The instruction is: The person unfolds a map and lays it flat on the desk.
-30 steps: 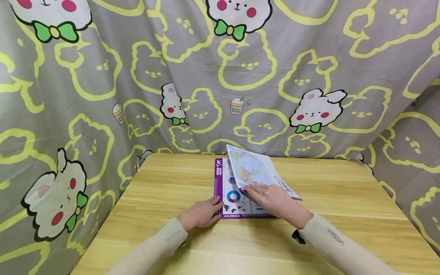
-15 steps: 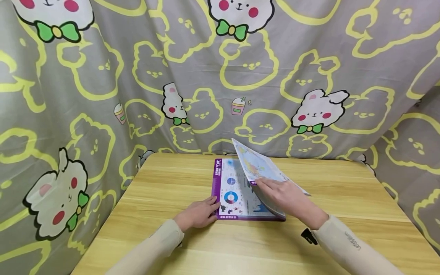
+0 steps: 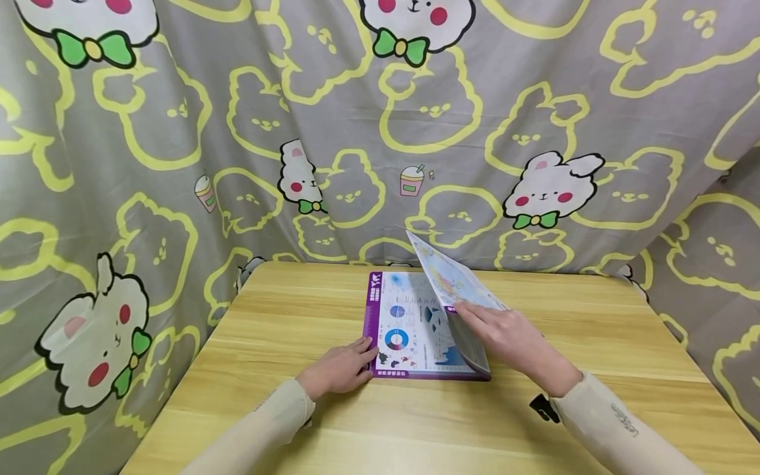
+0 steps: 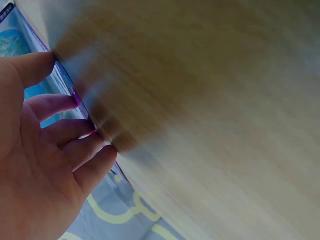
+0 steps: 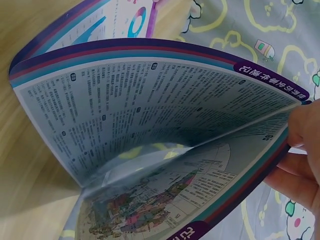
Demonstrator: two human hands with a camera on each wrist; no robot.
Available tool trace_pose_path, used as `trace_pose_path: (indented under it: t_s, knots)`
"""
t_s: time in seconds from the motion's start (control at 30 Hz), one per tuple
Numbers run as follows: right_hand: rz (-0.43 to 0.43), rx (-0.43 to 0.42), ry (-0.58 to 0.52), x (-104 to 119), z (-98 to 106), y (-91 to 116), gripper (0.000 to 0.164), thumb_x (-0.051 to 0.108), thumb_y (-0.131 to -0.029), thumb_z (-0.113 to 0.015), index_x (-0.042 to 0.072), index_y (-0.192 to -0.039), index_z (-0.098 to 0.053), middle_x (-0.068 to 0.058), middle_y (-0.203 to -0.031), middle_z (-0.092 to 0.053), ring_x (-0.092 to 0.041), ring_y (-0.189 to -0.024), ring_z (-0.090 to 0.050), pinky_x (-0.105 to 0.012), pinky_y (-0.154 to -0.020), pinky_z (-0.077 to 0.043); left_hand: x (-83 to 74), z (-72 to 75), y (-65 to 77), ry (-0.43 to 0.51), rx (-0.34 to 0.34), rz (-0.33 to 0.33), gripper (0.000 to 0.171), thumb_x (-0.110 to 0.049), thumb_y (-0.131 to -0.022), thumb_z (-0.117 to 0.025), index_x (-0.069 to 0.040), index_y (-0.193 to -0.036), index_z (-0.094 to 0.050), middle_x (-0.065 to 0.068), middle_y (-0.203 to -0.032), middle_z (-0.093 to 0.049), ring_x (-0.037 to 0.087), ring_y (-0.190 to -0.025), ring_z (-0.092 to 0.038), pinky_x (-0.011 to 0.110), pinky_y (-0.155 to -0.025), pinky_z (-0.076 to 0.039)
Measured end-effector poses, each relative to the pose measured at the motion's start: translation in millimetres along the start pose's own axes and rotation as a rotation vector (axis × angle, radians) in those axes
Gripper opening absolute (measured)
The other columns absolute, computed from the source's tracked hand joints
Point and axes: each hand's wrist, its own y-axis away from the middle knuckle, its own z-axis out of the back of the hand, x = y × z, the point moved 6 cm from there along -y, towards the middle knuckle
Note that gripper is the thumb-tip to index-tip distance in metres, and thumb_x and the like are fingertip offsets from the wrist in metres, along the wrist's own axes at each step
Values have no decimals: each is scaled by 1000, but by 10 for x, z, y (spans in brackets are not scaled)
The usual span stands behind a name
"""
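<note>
A folded map (image 3: 410,359) with purple borders lies on the wooden table, its lower panel showing charts and small drawings. Its upper panels (image 3: 446,272), printed with a coloured world map, are lifted and bent up along the right side. With thumb and fingers, my right hand (image 3: 510,335) pinches the near-left corner of those raised panels. Dense text and part of a map (image 5: 150,205) show between the spread folds in the right wrist view. My left hand (image 3: 338,368) rests on the lower panel's left edge, its fingertips (image 4: 107,152) pressing there.
The wooden table (image 3: 249,323) extends around the map on both sides. Behind and to the left hangs a grey curtain (image 3: 350,132) with yellow outlines and rabbit faces. A black strap end (image 3: 544,409) hangs by the right cuff.
My right hand has moved right, lifting the upper panels higher and steeper. More of the lower panel's charts show. My left hand stays on the left edge.
</note>
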Motion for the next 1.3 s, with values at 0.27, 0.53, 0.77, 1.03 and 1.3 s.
trace_pose_path:
  t_s: [0.27,0.53,0.77,1.03,1.3]
  knots:
    - [-9,-30,5,-53,58,50,55,20,-105,-13,-2,-119,-61,-17,-109,-68,-33,-81,-69,-38,-47,-54,6,2,6,19,8,8,54,-37,-98,-47,-9,-143,-43,15,-148,-34,27,-136,-32,39,-107,-33]
    - [-14,-70,4,-89,109,73,51,20,-105,-18,-2,-118,-62,-17,-106,-68,-33,-78,-69,-36,-45,-53,21,-20,-12,16,18,18,55,-39,-98,-47,-10,-143,-42,14,-149,-33,27,-137,-31,39,-108,-32]
    - [-16,-92,4,-97,126,97,49,21,-106,-20,-2,-118,-62,-17,-105,-69,-34,-76,-69,-35,-43,-52,9,-5,2,15,18,10,55,-38,-98,-47,-8,-143,-42,15,-149,-34,28,-137,-31,38,-108,-32]
    - [-6,-113,4,-134,166,112,49,22,-106,-22,-3,-119,-62,-18,-105,-68,-34,-79,-69,-36,-45,-54,44,6,49,21,7,8,54,-36,-97,-51,-7,-142,-44,17,-148,-35,29,-136,-32,40,-108,-32]
    - [6,-139,23,-159,222,138,43,19,-105,-27,-3,-117,-62,-17,-105,-69,-33,-80,-69,-42,-51,-55,122,-30,98,51,9,24,54,-36,-97,-50,-7,-142,-43,16,-148,-34,28,-136,-31,42,-107,-33]
